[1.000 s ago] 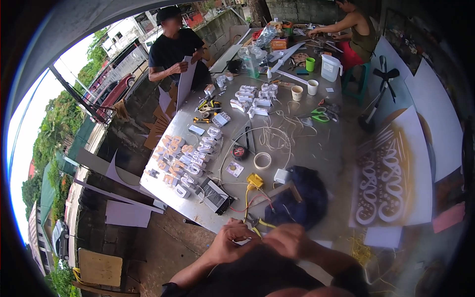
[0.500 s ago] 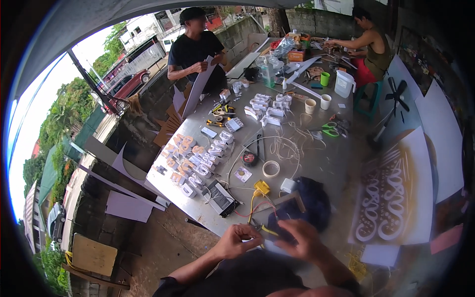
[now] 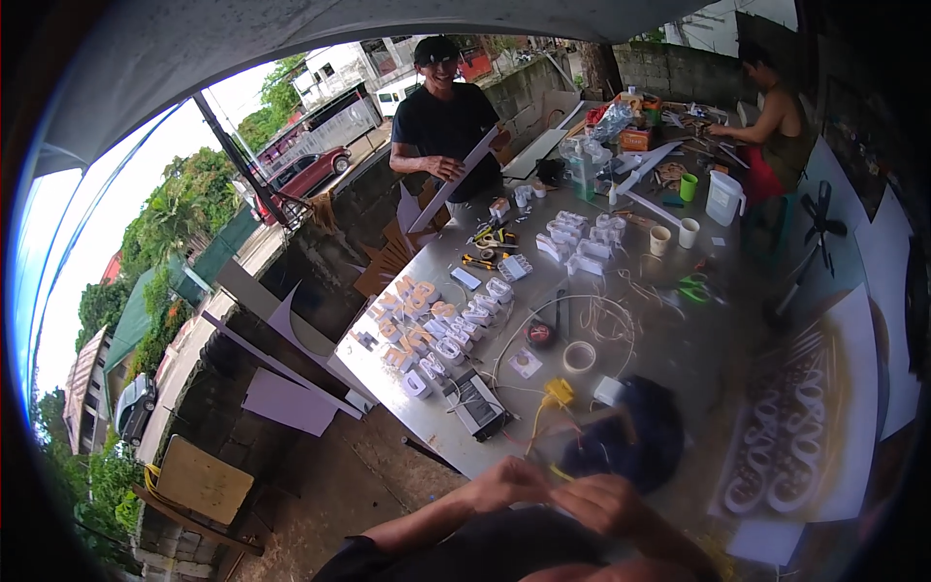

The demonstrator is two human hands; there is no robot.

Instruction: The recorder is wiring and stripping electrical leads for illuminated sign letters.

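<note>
At the table's near edge my left hand (image 3: pixel 512 482) and my right hand (image 3: pixel 603 501) meet, fingers pinched together. Whatever they grip is too small or hidden to make out. Just beyond them lies a dark blue cloth (image 3: pixel 652 441), with thin red wires and a yellow-handled tool (image 3: pixel 560 473) partly covered by my fingers. A yellow plug (image 3: pixel 557 392) trails a yellow cord. Left of it sits a metal power supply box (image 3: pixel 475 405); a small white block (image 3: pixel 608 390) rests beside the cloth.
Several white block letters (image 3: pixel 451 339) cover the table's left side. A masking tape roll (image 3: pixel 580 358), a tape measure (image 3: pixel 540 334) and green scissors (image 3: pixel 692 287) lie mid-table. One person (image 3: pixel 446 126) holds a white strip at the far left; another (image 3: pixel 776 121) works at the far right.
My hands have come together, and my right fingers, spread before, are now pinched. The view has swung left. The person at the far left has turned this way and tilted the strip.
</note>
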